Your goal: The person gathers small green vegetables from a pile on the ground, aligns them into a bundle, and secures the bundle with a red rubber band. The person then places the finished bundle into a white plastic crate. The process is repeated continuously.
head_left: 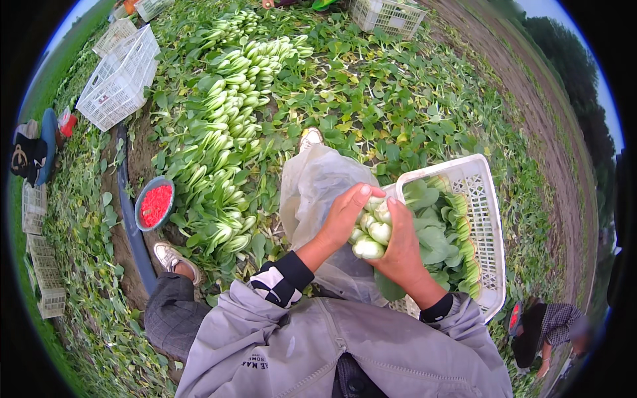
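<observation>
Between my two hands is a bunch of bok choy (371, 235), its pale bulb ends turned toward me and its leaves pointing right. My left hand (343, 215) curves around the bunch from the left, thumb up. On the other side my right hand (400, 249) presses against it, fingers wrapped round. The bunch sits at the left rim of a white plastic crate (492, 265). Inside the crate, more bok choy (468, 245) stands packed along the right side, leaves inward. A clear plastic sheet (318, 192) covers my leg beneath my hands.
A long row of cut bok choy (229, 123) lies ahead and left. A bowl of red ties (156, 204) sits beside a dark hose (136, 249). White crates (119, 79) stand far left, another crate (388, 16) at the back. One person (551, 331) bends at lower right.
</observation>
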`<action>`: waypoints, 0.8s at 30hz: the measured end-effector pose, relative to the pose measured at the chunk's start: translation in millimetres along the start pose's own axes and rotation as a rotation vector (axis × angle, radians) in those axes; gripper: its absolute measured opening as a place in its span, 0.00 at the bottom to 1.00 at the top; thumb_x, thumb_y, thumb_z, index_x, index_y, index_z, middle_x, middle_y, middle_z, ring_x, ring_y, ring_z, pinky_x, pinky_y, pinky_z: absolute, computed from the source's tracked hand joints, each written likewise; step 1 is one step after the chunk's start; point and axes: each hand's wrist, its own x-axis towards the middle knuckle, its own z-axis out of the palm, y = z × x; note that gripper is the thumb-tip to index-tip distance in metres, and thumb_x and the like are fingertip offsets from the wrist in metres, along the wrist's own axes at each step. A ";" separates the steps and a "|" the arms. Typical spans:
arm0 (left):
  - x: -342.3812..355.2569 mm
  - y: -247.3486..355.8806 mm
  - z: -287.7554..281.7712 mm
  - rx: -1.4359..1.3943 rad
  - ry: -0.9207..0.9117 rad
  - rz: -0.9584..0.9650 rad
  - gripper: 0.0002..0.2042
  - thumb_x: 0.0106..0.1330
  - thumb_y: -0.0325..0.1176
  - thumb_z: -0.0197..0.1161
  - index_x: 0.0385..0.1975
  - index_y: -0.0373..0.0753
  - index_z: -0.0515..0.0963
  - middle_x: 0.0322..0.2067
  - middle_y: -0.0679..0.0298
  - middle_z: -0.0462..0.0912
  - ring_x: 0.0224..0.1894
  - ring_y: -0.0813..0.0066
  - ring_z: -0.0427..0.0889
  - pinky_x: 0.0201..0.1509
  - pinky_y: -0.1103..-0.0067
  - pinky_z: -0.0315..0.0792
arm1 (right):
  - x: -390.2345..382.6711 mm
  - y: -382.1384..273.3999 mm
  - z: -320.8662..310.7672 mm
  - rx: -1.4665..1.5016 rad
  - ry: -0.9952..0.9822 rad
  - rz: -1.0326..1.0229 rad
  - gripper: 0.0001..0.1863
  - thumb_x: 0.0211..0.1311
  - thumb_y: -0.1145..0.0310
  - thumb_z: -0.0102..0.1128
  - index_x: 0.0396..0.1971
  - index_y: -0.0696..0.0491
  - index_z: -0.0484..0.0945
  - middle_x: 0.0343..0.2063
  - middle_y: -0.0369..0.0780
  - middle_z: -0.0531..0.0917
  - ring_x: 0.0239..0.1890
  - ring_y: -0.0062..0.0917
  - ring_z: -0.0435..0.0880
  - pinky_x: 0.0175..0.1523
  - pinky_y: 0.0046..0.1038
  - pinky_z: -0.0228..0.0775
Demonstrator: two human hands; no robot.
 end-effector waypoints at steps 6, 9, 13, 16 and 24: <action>0.6 0.4 -9.5 -0.080 0.081 -0.054 0.22 0.72 0.47 0.45 0.31 0.34 0.78 0.31 0.65 0.79 0.37 0.79 0.75 0.46 0.80 0.69 | 3.0 -5.8 10.3 0.040 -0.048 0.026 0.53 0.33 0.68 0.76 0.62 0.57 0.53 0.54 0.51 0.67 0.54 0.47 0.69 0.57 0.39 0.64; -3.2 -6.2 -12.7 -0.048 0.033 0.010 0.16 0.71 0.43 0.48 0.38 0.35 0.77 0.35 0.65 0.78 0.40 0.78 0.75 0.49 0.79 0.68 | 10.6 -15.8 6.0 0.010 -0.154 0.166 0.52 0.34 0.70 0.74 0.62 0.57 0.53 0.55 0.50 0.66 0.56 0.45 0.68 0.59 0.38 0.62; -1.2 3.3 -85.8 0.300 0.110 0.245 0.15 0.69 0.42 0.54 0.47 0.38 0.75 0.53 0.60 0.72 0.59 0.71 0.67 0.64 0.75 0.58 | -2.5 -5.7 11.6 -0.051 -0.080 0.173 0.53 0.32 0.70 0.73 0.63 0.59 0.53 0.56 0.51 0.64 0.59 0.46 0.64 0.63 0.39 0.56; -21.5 -2.9 -236.6 0.401 0.564 0.127 0.12 0.65 0.35 0.59 0.45 0.38 0.76 0.42 0.65 0.78 0.43 0.77 0.77 0.49 0.79 0.70 | -0.7 -3.2 10.0 -0.021 -0.102 0.231 0.55 0.33 0.69 0.73 0.65 0.59 0.50 0.59 0.50 0.61 0.62 0.44 0.61 0.67 0.38 0.51; -198.0 26.9 -530.3 1.231 1.246 -0.213 0.09 0.58 0.25 0.52 0.32 0.39 0.81 0.30 0.49 0.81 0.35 0.51 0.81 0.40 0.64 0.73 | 4.4 11.3 10.7 -0.095 -0.104 0.318 0.54 0.40 0.66 0.69 0.67 0.58 0.46 0.63 0.49 0.56 0.66 0.42 0.56 0.69 0.38 0.46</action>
